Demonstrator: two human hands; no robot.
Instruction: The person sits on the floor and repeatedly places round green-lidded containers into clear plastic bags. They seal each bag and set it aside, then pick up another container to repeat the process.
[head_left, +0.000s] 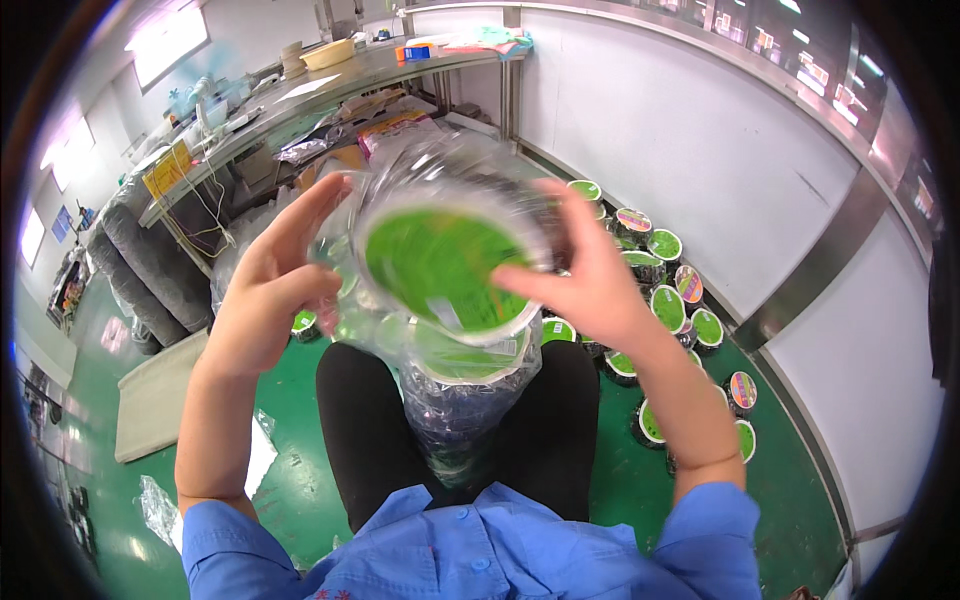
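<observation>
My right hand (592, 270) grips a round tub with a green lid and white rim (442, 270), its thumb on the lid. The tub is tilted and blurred by motion, with clear film about it. At the tub's left, my left hand (277, 277) has its fingers apart and touches clear plastic film (341, 225); whether it grips the film is unclear. Below the tub, a stack of green-lidded tubs in a clear plastic bag (472, 405) stands between my knees.
Many similar tubs (667, 304) stand on the green floor at the right, along a white wall panel (675, 150). A cluttered metal workbench (315, 86) is ahead to the left. Grey rolls (154, 262), a beige board (161, 397) and plastic scraps (157, 506) are at the left.
</observation>
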